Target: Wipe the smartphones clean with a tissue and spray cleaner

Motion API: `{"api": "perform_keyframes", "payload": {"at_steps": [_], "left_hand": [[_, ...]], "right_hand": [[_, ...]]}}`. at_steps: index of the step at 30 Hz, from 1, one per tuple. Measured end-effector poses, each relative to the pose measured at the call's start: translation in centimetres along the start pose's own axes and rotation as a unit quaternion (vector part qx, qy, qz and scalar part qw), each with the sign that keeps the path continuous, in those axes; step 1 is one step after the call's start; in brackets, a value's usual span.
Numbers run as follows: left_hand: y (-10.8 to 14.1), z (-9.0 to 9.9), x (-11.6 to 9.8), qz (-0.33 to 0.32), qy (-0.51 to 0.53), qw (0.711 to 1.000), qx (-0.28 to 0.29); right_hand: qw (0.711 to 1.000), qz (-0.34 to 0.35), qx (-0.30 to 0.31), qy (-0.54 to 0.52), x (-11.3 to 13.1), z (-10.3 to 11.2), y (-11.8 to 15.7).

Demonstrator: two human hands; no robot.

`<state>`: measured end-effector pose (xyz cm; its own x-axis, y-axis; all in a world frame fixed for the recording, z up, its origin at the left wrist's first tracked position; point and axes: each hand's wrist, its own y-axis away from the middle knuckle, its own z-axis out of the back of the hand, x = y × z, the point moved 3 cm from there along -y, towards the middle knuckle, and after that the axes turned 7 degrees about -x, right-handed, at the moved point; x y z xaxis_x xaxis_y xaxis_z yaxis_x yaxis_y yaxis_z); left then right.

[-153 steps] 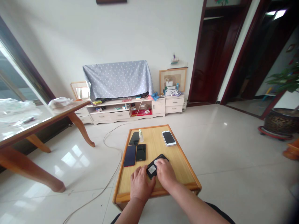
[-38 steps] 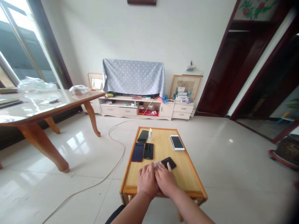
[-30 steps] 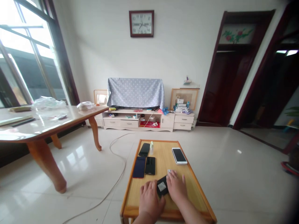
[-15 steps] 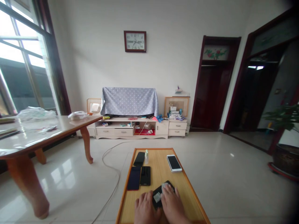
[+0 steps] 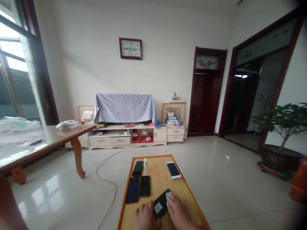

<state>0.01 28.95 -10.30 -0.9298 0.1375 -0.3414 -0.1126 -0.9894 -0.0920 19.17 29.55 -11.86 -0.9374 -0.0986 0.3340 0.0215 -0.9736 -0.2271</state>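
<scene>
On the small wooden table (image 5: 158, 171) lies a black phone (image 5: 163, 204) with a pale label on its upper face, set at a slant. My left hand (image 5: 146, 215) holds the phone's left edge, fingers bent. My right hand (image 5: 177, 209) presses a crumpled whitish wipe (image 5: 168, 195) on the phone's upper right end, fingers together. Further up the table are a dark blue phone (image 5: 132, 190), a black phone (image 5: 145, 186), another dark phone (image 5: 137, 168), a small clear bottle (image 5: 145, 166) with a light green cap, and a white phone (image 5: 173, 170).
A larger table (image 5: 51, 135) with plastic bags stands at the left. A cable (image 5: 115, 182) runs over the floor. Beyond is a low white cabinet (image 5: 99, 141) under a dotted cloth (image 5: 126, 108). A potted plant (image 5: 280, 159) stands at the right.
The head view has turned right and slightly up, so the room appears shifted left. My right hand and the wipe have stayed near the phone's upper right end, with slightly more of the phone showing.
</scene>
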Motion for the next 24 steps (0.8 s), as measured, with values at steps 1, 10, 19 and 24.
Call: {"api": "perform_keyframes", "payload": {"at_steps": [1, 10, 19, 24], "left_hand": [[0.0, 0.0, 0.0, -0.010, -0.002, 1.000, -0.007], [0.3, -0.9, -1.1, -0.032, -0.011, 0.998, -0.050], [-0.6, -1.4, -2.5, -0.033, -0.048, 0.997, -0.041], [-0.7, -1.5, -2.4, -0.038, -0.031, 0.998, -0.038]], "right_hand": [[1.000, -0.006, -0.006, 0.008, -0.2, 0.3, -0.1], [0.997, 0.064, 0.011, -0.050, 2.7, 0.4, 3.2], [0.999, 0.001, -0.003, -0.043, -0.1, 1.9, 0.7], [0.993, 0.084, 0.023, -0.078, 2.5, 1.2, 2.4]]}}
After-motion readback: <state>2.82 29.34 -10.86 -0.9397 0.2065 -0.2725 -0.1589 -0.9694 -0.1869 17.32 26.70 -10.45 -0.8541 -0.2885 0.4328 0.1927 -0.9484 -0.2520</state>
